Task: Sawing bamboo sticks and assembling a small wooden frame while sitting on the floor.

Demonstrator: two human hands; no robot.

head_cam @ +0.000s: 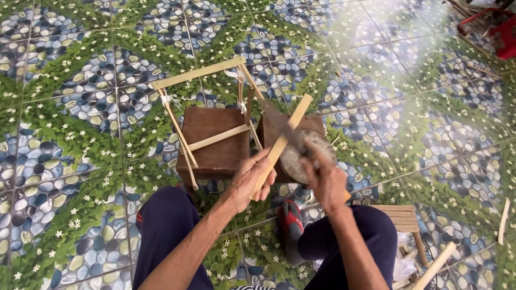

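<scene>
My left hand [251, 180] grips a pale bamboo strip [285, 139] that slants up to the right. My right hand [325, 180] holds a dark-bladed knife [285, 126] whose blade lies across the strip near its middle. Both hands hover over a round wooden chopping block [309, 147]. A frame of thin bamboo sticks [199, 74], tied with white string at its corners, leans on a brown wooden stool [215, 140] just left of the hands. My knees in dark blue trousers sit below.
The floor is tiled with a pebble-and-leaf pattern [80, 161]. A low slatted wooden stool [400, 217] is under me at right. Loose bamboo strips [435, 266] lie at lower right. A red plastic object [497, 32] stands at the top right corner.
</scene>
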